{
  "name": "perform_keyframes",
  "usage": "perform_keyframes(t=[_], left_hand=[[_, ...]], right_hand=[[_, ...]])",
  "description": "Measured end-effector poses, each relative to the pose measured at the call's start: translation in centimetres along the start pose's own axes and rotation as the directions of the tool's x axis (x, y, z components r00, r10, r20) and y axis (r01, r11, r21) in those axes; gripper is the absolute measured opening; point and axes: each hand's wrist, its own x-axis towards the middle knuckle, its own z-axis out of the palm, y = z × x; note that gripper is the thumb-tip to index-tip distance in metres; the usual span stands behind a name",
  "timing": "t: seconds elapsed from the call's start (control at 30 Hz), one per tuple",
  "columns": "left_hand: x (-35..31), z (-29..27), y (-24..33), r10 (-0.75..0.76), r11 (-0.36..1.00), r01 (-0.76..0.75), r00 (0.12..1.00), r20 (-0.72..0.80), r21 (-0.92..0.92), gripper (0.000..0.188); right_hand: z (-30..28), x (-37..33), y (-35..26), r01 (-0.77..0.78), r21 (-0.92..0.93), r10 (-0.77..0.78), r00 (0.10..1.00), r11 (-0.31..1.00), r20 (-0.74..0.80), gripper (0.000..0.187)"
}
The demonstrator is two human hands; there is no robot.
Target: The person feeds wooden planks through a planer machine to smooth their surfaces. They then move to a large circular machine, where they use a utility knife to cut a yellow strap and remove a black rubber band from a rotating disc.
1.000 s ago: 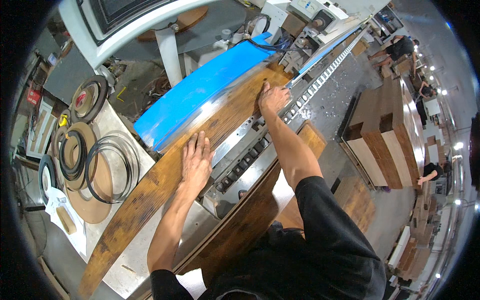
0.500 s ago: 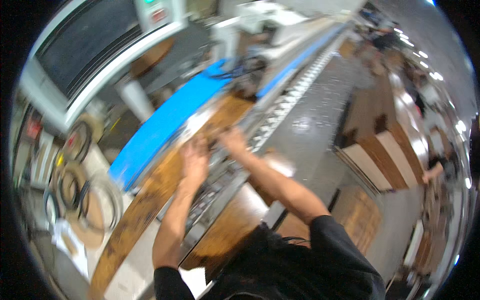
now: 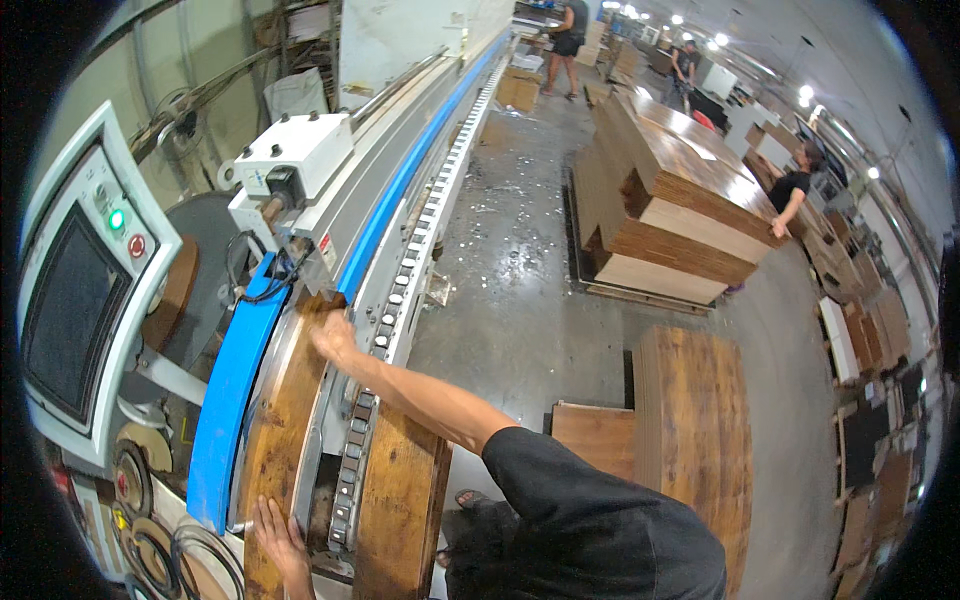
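A long brown wood-grain board lies lengthwise in the feed of an edge-banding machine, between a blue guard and a chain conveyor. My left hand rests flat on its near part, fingers stretched out. Farther along, my right hand is closed at the board's right edge, close to where the board meets the machine head; its fingertips are partly hidden. A second wood-grain board lies to the right of the chain, touched by neither hand.
A control panel with a green light stands on the left. Rolls of edge tape sit below it. Stacked boards stand to my right, with a taller stack beyond. A co-worker touches that stack; others stand farther back.
The view has swung and steadied. My hands, close together on the board before, are now far apart: the left nearer me, the right farther along by the machine head.
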Motion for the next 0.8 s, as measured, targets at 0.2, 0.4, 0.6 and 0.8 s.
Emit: perform_keyframes(t=[0.2,0.4,0.6,0.8], left_hand=[[3.5,3.9,0.0,0.025,0.998,-0.021,0.998,-0.058,0.064,0.047],[9.1,6.3,1.8,0.041,0.997,-0.050,0.992,-0.120,-0.067,0.054],[8.4,4.8,5.0,0.131,0.978,-0.155,0.977,-0.167,-0.140,0.049],[-5.3,-1.0,-1.0,-0.003,1.000,0.003,0.998,-0.066,-0.008,0.051]], right_hand=[[-0.8,-11.9,-1.8,0.072,0.217,-0.143,0.932,0.973,0.334,0.041],[0.8,-11.3,-3.4,0.036,-0.124,-0.011,0.980,0.992,0.197,0.057],[-4.0,0.7,3.5,0.220,-0.120,-0.213,0.975,0.968,0.068,0.077],[-5.8,-4.2,-2.8,-0.010,0.151,-0.017,0.983,0.989,0.180,0.058]])
